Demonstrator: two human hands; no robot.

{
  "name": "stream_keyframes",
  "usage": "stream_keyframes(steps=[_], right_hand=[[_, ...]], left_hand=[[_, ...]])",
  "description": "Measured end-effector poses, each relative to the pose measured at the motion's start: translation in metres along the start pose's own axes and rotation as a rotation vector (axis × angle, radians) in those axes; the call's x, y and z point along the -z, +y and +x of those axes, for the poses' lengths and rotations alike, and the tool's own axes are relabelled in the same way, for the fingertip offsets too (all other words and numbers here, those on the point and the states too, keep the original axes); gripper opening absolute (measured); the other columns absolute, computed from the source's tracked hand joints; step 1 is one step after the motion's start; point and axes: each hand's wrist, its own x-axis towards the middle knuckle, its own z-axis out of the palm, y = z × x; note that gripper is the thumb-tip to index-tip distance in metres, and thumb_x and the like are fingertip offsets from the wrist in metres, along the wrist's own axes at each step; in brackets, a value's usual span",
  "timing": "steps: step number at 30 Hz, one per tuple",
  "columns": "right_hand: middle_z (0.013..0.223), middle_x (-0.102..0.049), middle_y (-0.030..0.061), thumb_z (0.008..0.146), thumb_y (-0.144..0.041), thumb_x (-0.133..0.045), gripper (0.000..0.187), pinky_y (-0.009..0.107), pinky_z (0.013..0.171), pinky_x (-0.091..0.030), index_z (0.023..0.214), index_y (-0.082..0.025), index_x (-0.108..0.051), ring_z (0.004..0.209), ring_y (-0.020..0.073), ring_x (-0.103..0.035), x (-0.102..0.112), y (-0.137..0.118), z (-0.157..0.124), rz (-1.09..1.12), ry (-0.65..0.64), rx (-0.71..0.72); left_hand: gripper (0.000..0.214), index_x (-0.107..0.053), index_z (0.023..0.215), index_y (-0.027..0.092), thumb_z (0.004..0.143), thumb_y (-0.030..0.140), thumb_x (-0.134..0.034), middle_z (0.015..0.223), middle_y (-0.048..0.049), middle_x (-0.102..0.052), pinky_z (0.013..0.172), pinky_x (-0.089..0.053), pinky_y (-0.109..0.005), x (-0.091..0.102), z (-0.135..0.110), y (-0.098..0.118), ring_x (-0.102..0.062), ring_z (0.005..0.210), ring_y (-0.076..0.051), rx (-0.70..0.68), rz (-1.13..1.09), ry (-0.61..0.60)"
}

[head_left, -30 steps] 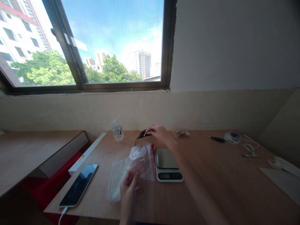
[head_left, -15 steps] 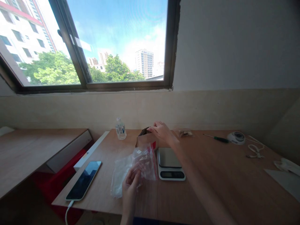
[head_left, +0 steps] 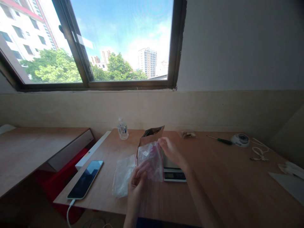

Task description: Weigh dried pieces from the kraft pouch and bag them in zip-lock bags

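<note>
Phone [head_left: 85, 180] laid along the left edge of the bench [head_left: 237, 186], by the near-left corner, white cord [head_left: 69, 213] plugged in. Wrinkled bag [head_left: 121, 179] of clear plastic spread beside the hands; whether it is also held cannot be told. Bottle [head_left: 123, 129] stood by the far-left corner. Left hand [head_left: 136, 183]: fingers curled, nearly closed, zip bag [head_left: 150, 160] pinched against the thumb. Brown pouch [head_left: 149, 138] stood open just behind, toward the back edge. Right hand [head_left: 169, 150]: part open, fingertips set at the zip bag's red-edged upper corner; whether plastic is pinched there cannot be told. Scale [head_left: 175, 175] partly covered by that hand and bag. Small bag [head_left: 188, 135] laid at the back edge. Screwdriver [head_left: 223, 141], round camera [head_left: 240, 140] and coiled cable [head_left: 260, 153] seen toward the far-right corner.
</note>
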Motion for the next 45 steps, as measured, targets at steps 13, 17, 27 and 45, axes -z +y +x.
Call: stream_keyframes(steps=[13, 17, 27, 45], right_hand=[[0.062, -0.052, -0.0031, 0.076, -0.064, -0.049, 0.044, 0.024, 0.032, -0.032, 0.085, -0.021, -0.051, 0.034, 0.0098, -0.04, -0.022, 0.064, -0.037, 0.337, 0.162, -0.245], [0.064, -0.052, -0.0011, 0.086, -0.055, -0.039, 0.035, 0.026, 0.045, -0.04, 0.086, -0.023, -0.053, 0.048, 0.0143, -0.05, -0.035, 0.061, -0.059, 0.161, 0.121, -0.154], [0.071, -0.056, -0.0008, 0.089, -0.049, -0.039, 0.029, 0.025, 0.045, -0.04, 0.095, -0.024, -0.051, 0.048, 0.0136, -0.051, -0.055, 0.065, -0.076, 0.181, -0.088, -0.118], [0.114, -0.052, 0.0215, 0.086, -0.013, -0.037, 0.035, 0.038, 0.083, -0.037, 0.119, -0.008, -0.051, 0.104, 0.0296, -0.047, 0.071, 0.235, 0.081, -1.023, 0.343, -0.284]], left_hand=[[0.046, -0.065, 0.109, 0.025, 0.065, 0.034, -0.074, 0.126, -0.009, -0.058, 0.09, -0.048, -0.038, -0.007, -0.002, -0.006, -0.052, 0.118, -0.029, 0.179, 0.06, -0.339], [0.038, -0.068, 0.095, 0.021, 0.068, 0.048, -0.068, 0.102, -0.0085, -0.068, 0.067, -0.052, -0.029, -0.01, 0.004, -0.021, -0.064, 0.09, -0.025, 0.185, 0.088, -0.127], [0.04, -0.054, 0.084, 0.019, 0.066, 0.052, -0.069, 0.054, 0.0066, -0.049, 0.042, -0.03, -0.015, 0.015, 0.024, -0.014, -0.041, 0.044, -0.006, 0.039, 0.155, 0.128], [0.037, -0.058, 0.119, 0.029, 0.09, 0.039, -0.036, 0.14, -0.0082, -0.041, 0.094, -0.039, -0.049, 0.068, 0.027, -0.051, -0.042, 0.124, -0.032, -0.26, 1.477, 0.212]])
